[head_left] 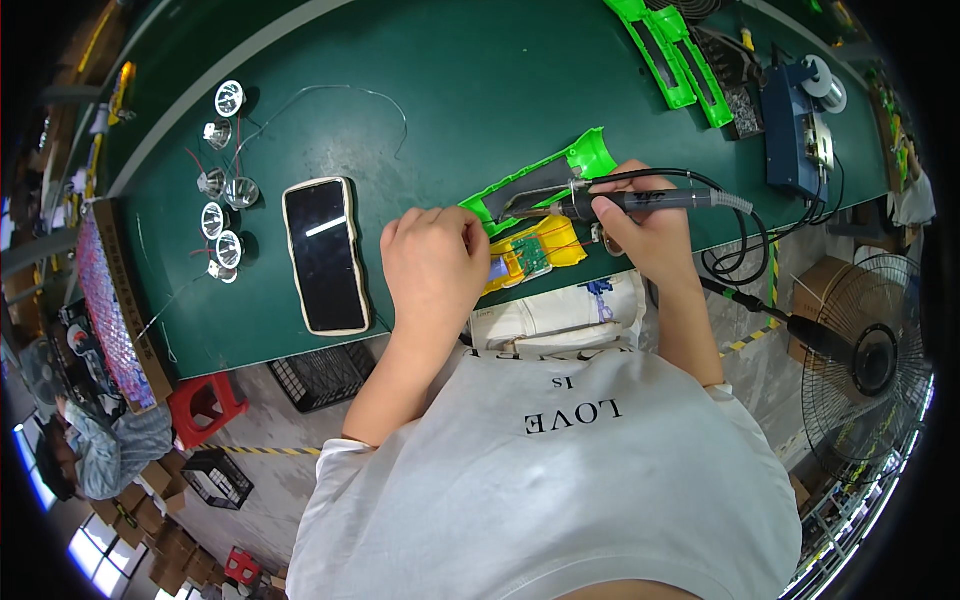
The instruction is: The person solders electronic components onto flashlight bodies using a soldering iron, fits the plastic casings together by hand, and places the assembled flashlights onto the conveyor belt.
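Observation:
My right hand [648,228] is closed around a soldering iron [655,200] with a black handle and cable. Its metal tip and a thin guide tube point left, over a bright green plastic half-shell [592,152]. Just nearer to me lies a yellow plastic housing [568,243] with a small green circuit board [534,253] and wires. My left hand [435,265] is closed at the left end of the shell and the housing. Its fingertips are hidden, so what they pinch cannot be made out. Beside my right fingers a small lamp reflector [606,240] shows partly.
A phone [328,255] lies left of my left hand. Several lamp reflectors [229,249] with wires sit farther left. More green shells [665,60] and a blue soldering machine with a solder spool [790,130] stand back right. A fan [870,360] is at right.

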`<state>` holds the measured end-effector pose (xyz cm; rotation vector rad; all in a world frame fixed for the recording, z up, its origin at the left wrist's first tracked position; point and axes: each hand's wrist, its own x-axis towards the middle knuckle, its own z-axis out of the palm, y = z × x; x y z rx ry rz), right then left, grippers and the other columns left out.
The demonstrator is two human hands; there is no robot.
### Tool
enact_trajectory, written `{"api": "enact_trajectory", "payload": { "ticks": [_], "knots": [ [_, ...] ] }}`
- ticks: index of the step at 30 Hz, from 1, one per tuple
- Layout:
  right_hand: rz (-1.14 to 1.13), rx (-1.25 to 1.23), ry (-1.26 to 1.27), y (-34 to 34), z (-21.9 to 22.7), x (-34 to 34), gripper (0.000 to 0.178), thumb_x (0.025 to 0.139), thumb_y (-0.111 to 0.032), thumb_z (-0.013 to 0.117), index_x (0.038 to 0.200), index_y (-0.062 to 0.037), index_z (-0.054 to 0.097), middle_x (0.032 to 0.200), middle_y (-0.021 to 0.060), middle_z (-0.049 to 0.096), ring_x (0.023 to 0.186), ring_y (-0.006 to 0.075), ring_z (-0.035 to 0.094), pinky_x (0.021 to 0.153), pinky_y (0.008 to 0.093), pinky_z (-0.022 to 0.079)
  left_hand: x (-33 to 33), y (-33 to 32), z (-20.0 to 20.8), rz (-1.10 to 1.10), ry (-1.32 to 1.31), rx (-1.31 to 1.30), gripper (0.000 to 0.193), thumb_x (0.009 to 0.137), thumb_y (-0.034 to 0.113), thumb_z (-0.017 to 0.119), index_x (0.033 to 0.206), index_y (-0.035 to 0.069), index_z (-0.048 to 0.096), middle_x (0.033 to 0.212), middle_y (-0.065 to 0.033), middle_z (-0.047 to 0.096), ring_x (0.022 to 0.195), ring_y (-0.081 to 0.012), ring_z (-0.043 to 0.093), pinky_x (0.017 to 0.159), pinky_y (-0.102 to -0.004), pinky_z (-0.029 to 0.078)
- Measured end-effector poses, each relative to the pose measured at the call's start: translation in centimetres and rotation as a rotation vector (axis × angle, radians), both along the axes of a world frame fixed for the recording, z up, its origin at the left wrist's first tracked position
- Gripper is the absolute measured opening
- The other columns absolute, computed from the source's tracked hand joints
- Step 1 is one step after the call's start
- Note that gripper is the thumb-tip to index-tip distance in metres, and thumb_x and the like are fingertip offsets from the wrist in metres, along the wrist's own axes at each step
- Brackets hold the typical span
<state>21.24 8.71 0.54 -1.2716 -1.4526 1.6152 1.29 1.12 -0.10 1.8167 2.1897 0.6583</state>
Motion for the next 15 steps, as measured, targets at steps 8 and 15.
{"api": "enact_trajectory", "payload": {
  "ticks": [8,15],
  "knots": [
    [-0.022,-0.003,-0.012,0.09,0.15,-0.27,0.020,0.074,-0.004,0.064,0.093,-0.0012,0.057,0.081,0.0004,0.059,0.070,0.0042,0.051,0.061,0.0191,0.043,0.11,-0.09,-0.14,0.015,0.000,0.038,0.003,0.068,0.008,0.062,0.065,0.006,0.062,0.061,-0.0043,0.058,0.063,-0.0226,0.055,0.063,-0.0350,0.039],
    [0.005,-0.026,-0.007,0.19,0.31,-0.20,0.021,0.074,-0.005,0.064,0.094,-0.0012,0.056,0.080,0.0000,0.059,0.069,0.0038,0.051,0.061,0.0190,0.043,0.33,-0.10,-0.03,0.029,0.021,0.034,0.004,0.068,0.009,0.062,0.065,0.006,0.062,0.061,-0.0046,0.058,0.062,-0.0226,0.054,0.063,-0.0348,0.039]
  ]
}}
